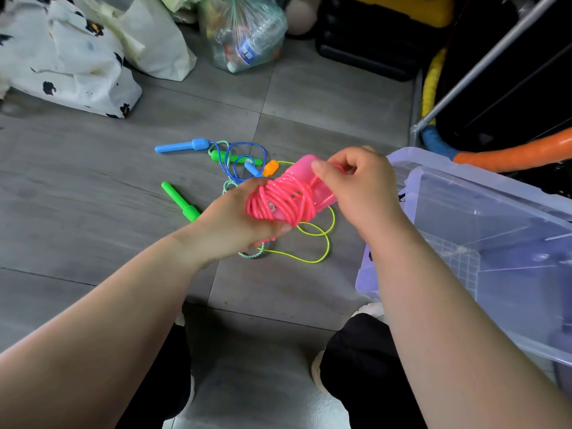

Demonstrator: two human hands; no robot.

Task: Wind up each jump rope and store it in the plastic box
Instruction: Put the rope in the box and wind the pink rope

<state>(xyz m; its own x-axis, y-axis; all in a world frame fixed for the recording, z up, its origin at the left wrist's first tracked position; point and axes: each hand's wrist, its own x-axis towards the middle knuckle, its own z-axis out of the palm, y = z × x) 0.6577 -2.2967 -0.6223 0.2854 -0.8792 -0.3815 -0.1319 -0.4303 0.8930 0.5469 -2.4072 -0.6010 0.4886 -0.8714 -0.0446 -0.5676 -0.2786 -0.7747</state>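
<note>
while my left hand (238, 218) curls round the lower end of the pink jump rope (288, 199), whose cord is wound in many turns about its two pink handles, my right hand (356, 184) has its fingers bent and its thumb laid on the upper end of the same bundle, pinching it there; whether those fingertips also hold the loose cord end i cannot tell. the bundle is held in the air just left of the plastic box (448, 178), outside its rim. the box, clear with a lilac tint, stands open on the grey tiled floor (93, 181). further left of the box, on the floor beyond my hands, lie the other ropes in a loose tangle: a blue handle (182, 146) farthest from the box, a green handle (181, 201) nearer me, an orange handle (270, 168) closest to the bundle, and a yellow-green cord (312, 260) looping under the bundle. behind the box runs an orange hoop (510, 153). well to the left of the box sit a spotted white bag (62, 57) and a clear plastic bag (244, 32).
</note>
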